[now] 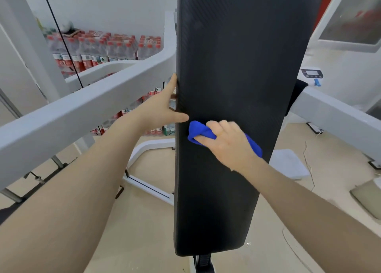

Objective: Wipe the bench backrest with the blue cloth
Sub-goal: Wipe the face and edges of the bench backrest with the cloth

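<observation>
the right hand [228, 142] has its fingers curled round the bunched blue cloth [201, 133] and presses it against the black backrest [237, 66], about midway up the pad and near its left edge. part of the cloth sticks out to the left of the knuckles and a tail of it shows behind the wrist on the right. the left hand [162, 107] is flat and released, fingers straight along the pad's left edge and the thumb lying over onto the front face, so it seems to steady the pad rather than grip it.

risks, as i judge them: the cloth is wadded up, so only a small patch meets the pad and a stroke could leave strips unwiped, above all near the top and the right edge, which are well apart from the cloth now. the loose tail could slip out of the grip if it drags on the textured surface. the left thumb sits just beside the cloth (right in the path of a stroke to the left) and could get bumped. a hard push might also rock the pad on its frame [82, 105].

as for containers, the only ones in view are shrink-wrapped packs of bottles [92, 49] with red caps stacked by the wall behind the frame; they look full of clear liquid, though blur hides the labels.
</observation>
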`<state>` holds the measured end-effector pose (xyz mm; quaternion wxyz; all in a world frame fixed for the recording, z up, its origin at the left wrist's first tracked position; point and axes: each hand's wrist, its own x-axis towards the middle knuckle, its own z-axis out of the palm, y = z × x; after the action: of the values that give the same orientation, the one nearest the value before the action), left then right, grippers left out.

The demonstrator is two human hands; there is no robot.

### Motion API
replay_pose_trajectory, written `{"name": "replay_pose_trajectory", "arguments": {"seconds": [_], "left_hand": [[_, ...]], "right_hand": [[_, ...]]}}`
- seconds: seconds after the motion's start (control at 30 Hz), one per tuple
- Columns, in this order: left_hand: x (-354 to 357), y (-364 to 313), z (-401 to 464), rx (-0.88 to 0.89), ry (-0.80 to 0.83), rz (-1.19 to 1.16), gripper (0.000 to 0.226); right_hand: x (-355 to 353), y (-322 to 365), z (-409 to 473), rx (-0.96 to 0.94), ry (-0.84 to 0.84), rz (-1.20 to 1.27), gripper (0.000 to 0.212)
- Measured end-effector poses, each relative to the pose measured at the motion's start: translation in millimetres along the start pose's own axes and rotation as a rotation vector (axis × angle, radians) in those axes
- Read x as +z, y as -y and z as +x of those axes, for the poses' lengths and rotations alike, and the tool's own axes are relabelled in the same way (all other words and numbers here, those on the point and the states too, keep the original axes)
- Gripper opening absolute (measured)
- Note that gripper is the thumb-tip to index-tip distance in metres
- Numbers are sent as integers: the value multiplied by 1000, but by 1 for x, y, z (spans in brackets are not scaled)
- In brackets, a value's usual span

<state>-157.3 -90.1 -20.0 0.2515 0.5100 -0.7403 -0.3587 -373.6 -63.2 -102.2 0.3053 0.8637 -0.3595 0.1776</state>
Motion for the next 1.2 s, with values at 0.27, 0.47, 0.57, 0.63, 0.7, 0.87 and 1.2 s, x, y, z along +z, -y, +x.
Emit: {"name": "replay_pose_trajectory", "arguments": {"seconds": [0.27, 0.47, 0.57, 0.63, 0.7, 0.87, 1.2], "left_hand": [[32, 8, 1, 74, -26, 38, 138], [52, 15, 5, 144, -170, -8, 147], [64, 16, 1, 133, -242, -72, 145], [78, 18, -4, 121, -330, -67, 145], [97, 17, -9, 83, -451, -10, 144], [119, 9, -6, -33, -584, 82, 141], [122, 1, -4, -222, -554, 195, 140]], "right_hand": [[-6, -16, 21, 396, -220, -72, 52], [3, 4, -23, 135, 52, 60, 59], [-13, -26, -6, 100, 16, 3, 56], [-20, -45, 4, 166, -74, -36, 55], [-18, -49, 7, 242, -156, -48, 53], [7, -23, -13, 252, -149, 37, 47], [-26, -75, -4, 203, -215, -118, 36]]}}
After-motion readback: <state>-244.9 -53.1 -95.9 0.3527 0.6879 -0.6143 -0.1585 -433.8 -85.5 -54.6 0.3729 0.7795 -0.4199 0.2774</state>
